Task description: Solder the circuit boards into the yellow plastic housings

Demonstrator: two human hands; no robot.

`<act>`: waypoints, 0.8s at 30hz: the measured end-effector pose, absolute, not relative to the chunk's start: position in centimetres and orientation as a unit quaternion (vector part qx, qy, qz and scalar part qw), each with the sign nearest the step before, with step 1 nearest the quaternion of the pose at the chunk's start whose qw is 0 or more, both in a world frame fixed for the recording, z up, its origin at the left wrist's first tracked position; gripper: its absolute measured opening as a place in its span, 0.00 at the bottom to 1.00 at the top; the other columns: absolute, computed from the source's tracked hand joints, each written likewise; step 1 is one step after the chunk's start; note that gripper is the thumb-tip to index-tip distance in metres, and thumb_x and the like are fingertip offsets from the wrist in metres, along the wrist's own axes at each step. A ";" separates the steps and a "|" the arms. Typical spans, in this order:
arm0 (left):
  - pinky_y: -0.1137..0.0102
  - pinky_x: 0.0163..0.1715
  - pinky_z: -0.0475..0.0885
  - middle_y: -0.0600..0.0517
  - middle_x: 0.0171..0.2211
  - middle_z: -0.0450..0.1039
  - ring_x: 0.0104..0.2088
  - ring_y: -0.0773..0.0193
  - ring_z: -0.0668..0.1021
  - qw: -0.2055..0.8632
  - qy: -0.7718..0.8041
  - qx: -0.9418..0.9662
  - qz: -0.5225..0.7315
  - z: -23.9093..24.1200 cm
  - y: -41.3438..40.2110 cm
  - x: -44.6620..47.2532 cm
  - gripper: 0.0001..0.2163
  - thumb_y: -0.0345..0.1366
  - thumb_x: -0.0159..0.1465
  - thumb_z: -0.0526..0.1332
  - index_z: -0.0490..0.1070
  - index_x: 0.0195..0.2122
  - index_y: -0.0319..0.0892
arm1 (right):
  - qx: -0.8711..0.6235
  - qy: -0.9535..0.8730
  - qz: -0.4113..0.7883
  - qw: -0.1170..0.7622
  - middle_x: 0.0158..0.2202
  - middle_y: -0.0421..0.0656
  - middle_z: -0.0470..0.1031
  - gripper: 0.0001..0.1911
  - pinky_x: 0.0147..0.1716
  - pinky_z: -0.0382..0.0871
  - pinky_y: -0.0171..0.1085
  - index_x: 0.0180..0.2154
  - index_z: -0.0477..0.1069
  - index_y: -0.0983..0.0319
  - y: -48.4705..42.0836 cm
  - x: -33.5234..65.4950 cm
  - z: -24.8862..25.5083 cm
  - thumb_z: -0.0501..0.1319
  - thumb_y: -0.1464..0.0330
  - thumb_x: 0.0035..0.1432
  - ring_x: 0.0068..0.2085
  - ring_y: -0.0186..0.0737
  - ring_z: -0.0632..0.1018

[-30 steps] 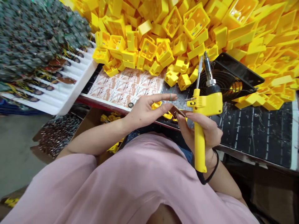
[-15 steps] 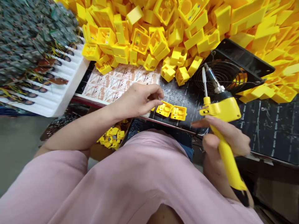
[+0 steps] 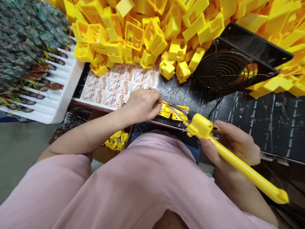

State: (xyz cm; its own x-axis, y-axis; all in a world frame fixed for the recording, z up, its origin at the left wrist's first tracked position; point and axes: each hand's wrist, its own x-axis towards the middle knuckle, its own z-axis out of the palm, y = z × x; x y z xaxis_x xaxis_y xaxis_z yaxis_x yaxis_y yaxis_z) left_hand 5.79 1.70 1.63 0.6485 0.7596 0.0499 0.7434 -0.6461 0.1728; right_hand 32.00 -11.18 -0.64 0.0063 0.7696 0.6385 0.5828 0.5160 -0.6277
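My right hand [image 3: 238, 143] is wrapped round a yellow soldering gun [image 3: 202, 125], whose handle slants down to the right. Its metal tip and thin feed tube point left, over two small open yellow plastic cases [image 3: 181, 114] lying at the table's front edge. At the left case, my left hand [image 3: 143, 105] has its fingers closed and bent down. Whatever lies between those fingertips is hidden. The tip reaches close to the left case, but I cannot tell whether it touches anything inside.
A big heap of yellow plastic housings [image 3: 133, 35] covers the back of the black table [image 3: 259, 117]. A black fan [image 3: 221, 70] stands at right. Printed sheets [image 3: 114, 84] lie left, beside a white foam tray [image 3: 57, 101] of circuit boards. Below is a box of yellow parts [image 3: 116, 140].
The soldering gun has swung from pointing up near the fan to pointing left over the small cases. My left hand's fingers have closed down at the left case.
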 end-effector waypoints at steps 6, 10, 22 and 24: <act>0.65 0.35 0.69 0.48 0.28 0.80 0.30 0.58 0.81 0.056 0.402 0.911 0.068 1.2 1.6 5.5 0.14 0.35 0.66 0.55 0.81 0.37 0.41 | -0.440 -0.764 0.055 0.469 0.31 0.38 0.82 0.16 0.22 0.76 0.32 0.46 0.74 0.58 -11.0 31.0 0.4 0.74 0.74 0.58 0.27 0.36 0.82; 0.65 0.34 0.68 0.48 0.28 0.80 0.31 0.57 0.81 0.051 0.400 0.912 0.075 0.8 1.6 5.4 0.14 0.36 0.66 0.55 0.81 0.36 0.41 | -0.445 -0.782 0.028 0.435 0.32 0.39 0.82 0.14 0.21 0.73 0.30 0.40 0.71 0.59 -10.8 30.6 0.7 0.75 0.74 0.58 0.28 0.35 0.82; 0.64 0.33 0.66 0.48 0.28 0.79 0.30 0.57 0.80 0.058 0.409 0.909 0.062 0.9 1.6 5.7 0.14 0.37 0.66 0.55 0.81 0.36 0.41 | -0.472 -0.781 0.030 0.408 0.31 0.37 0.82 0.09 0.25 0.78 0.31 0.38 0.72 0.56 -10.7 30.9 2.4 0.71 0.72 0.64 0.28 0.35 0.83; 0.64 0.34 0.67 0.48 0.26 0.78 0.30 0.57 0.80 0.060 0.410 0.908 0.060 1.0 1.6 5.8 0.14 0.36 0.66 0.55 0.81 0.37 0.41 | -0.499 -0.760 0.033 0.416 0.33 0.36 0.82 0.11 0.27 0.80 0.33 0.39 0.72 0.55 -11.1 31.2 2.1 0.73 0.71 0.63 0.29 0.36 0.83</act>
